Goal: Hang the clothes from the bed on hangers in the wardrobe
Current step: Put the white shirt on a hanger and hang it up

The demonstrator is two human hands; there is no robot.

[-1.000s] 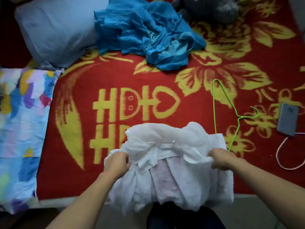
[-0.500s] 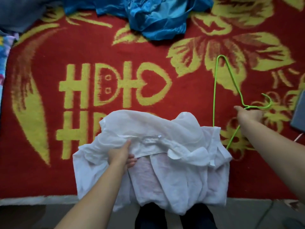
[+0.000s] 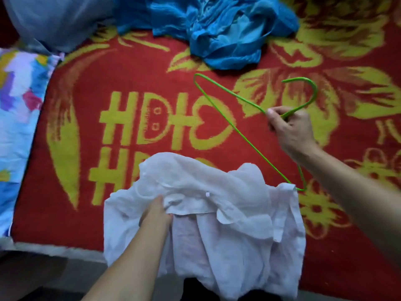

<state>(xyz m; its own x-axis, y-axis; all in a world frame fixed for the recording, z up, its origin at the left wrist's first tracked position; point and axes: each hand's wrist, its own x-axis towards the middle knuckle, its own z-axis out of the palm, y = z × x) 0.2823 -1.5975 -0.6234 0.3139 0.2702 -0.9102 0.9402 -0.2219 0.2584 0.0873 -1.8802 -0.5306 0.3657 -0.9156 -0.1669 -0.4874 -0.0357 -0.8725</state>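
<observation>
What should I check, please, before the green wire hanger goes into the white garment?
1. Right hand grips the green wire hanger at the neck below its hook: ok.
2. Left hand holds the thin white garment at a folded edge: ok.
3. Garment's neck opening found and spread: cannot tell, as the fabric is bunched.
4. Hanger's lower corner free of the garment: cannot tell, as it sits right at the cloth's right edge.
5. Hanger clear of the crumpled blue garment: ok, they lie apart.
6. Garment supported: ok, its upper part rests on the red and yellow blanket.
</observation>
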